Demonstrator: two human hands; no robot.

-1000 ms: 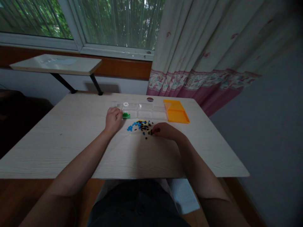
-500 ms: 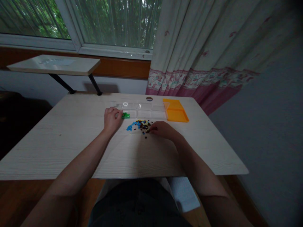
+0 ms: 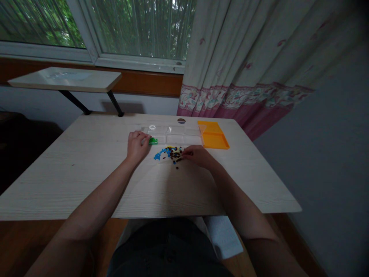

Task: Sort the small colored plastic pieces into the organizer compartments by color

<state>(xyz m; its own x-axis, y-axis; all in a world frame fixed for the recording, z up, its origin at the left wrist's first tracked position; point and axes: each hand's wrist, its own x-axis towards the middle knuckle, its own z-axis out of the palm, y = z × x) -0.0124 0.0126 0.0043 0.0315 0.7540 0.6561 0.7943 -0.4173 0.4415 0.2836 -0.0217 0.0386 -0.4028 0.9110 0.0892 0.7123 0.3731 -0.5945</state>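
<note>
Clear plastic makes the sorting tray [image 3: 175, 134] near the tabletop's far edge hard for me to trace. Just in front of it lies the bead pile [image 3: 170, 153], blue, dark and yellow specks. The right hand [image 3: 198, 156] touches the pile's right side, fingertips drawn together, perhaps on a bead. The left hand [image 3: 137, 145] curls beside the green beads [image 3: 153, 141]; I cannot tell its grip.

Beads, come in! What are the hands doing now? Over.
Left hand curled at the green beads in the clear tray. Right hand fingertips at the mixed pile. Orange lid off to the right, out of the way.
</note>
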